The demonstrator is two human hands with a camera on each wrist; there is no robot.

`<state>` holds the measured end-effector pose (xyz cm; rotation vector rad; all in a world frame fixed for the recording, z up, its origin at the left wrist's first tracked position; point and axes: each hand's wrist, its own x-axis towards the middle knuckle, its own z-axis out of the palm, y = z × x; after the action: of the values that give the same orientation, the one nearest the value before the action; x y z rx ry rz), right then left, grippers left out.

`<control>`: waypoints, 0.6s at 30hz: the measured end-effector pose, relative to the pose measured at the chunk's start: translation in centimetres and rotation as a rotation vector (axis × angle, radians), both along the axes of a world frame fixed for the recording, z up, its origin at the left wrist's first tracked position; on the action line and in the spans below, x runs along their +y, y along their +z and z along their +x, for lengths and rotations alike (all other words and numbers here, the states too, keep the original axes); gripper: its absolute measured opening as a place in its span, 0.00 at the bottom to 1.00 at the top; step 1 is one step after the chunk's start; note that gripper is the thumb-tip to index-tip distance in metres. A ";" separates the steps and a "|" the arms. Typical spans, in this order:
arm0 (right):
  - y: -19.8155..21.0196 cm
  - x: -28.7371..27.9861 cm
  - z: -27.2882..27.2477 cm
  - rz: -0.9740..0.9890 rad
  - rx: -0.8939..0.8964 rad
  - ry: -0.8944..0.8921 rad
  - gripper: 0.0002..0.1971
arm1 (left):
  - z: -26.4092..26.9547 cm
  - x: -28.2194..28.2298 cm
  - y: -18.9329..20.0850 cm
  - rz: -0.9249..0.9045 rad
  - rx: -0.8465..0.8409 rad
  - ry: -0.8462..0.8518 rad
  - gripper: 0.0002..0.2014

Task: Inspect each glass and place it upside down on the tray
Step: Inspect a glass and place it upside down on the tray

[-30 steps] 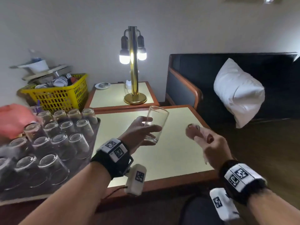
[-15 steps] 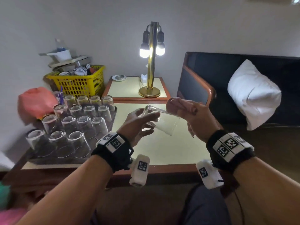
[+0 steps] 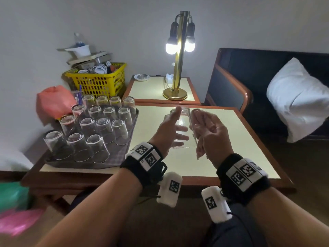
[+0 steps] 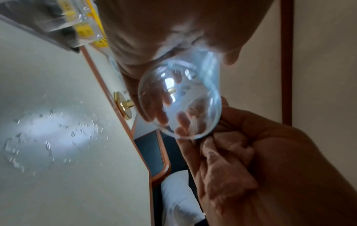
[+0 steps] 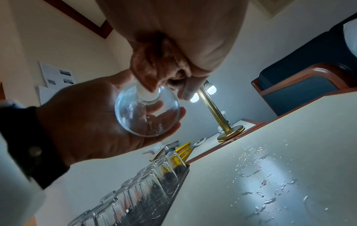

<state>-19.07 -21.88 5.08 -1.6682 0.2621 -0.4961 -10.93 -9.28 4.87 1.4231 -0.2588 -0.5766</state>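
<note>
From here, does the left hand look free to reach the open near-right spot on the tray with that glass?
Probably yes. The left hand grips the glass above the table, right beside the tray. Nothing stands between them, and the near-right corner shows bare mat. The right hand also holds the glass and must let go.

Dim room lit by the twin-bulb brass lamp point(image 3: 179, 45) beyond the hands; glare beneath them, blurred, distorted edges.

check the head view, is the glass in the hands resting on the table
No, the glass is held in the air between the left hand and right hand, above the wet table.
</note>
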 end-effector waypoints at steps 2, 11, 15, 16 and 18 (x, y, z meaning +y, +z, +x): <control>0.0 0.0 0.4 0.019 -0.037 -0.040 0.14 | 0.3 0.5 -0.1 0.009 -0.010 -0.089 0.28; -0.4 1.7 0.5 -0.078 -0.118 -0.043 0.17 | -0.1 0.2 -0.5 -0.089 -0.031 0.046 0.31; -0.9 1.4 0.2 -0.086 -0.109 -0.038 0.22 | 0.3 0.5 -0.2 -0.062 -0.123 0.048 0.27; -1.3 2.2 -0.4 -0.125 -0.092 -0.006 0.24 | 0.5 0.5 -0.2 -0.065 -0.125 0.112 0.27; -1.9 2.7 -0.7 -0.151 -0.082 0.012 0.24 | 0.5 0.5 -0.3 -0.049 -0.065 0.131 0.27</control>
<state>-19.72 -19.17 3.21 -1.7902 0.1575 -0.5851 -10.44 -8.79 4.53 1.4011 -0.2281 -0.4142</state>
